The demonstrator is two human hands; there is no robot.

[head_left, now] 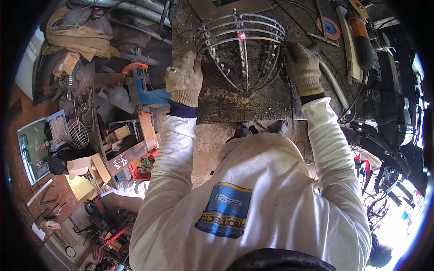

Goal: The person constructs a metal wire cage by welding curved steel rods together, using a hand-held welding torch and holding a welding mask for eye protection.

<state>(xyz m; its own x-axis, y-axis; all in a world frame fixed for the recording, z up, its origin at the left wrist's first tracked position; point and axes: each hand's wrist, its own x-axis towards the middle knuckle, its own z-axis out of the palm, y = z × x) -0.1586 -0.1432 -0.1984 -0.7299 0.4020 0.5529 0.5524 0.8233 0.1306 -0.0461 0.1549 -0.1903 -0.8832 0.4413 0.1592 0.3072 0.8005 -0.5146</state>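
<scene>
A basket-like frame of bent metal rods [265, 39] rests on the dark, scorched workbench [212, 105]. Several curved rods cross its upper part, and thinner ribs run together to a point on the near side. On the middle rib, one joint glows red. My left hand [184, 79], in a worn knitted glove, is closed at the frame's left edge; its fingertips are partly hidden. On the opposite side my right hand [304, 69], gloved the same way, has its fingers curled around the ends of the rods.
Right of the frame lie a grinding disc [329, 29], an angle grinder [360, 36] with a cable, and a metal tube [333, 81]. To the left are a blue clamp-like tool [149, 94], brown cloth [79, 36], an open cardboard box [88, 168] and a red crate [135, 170].
</scene>
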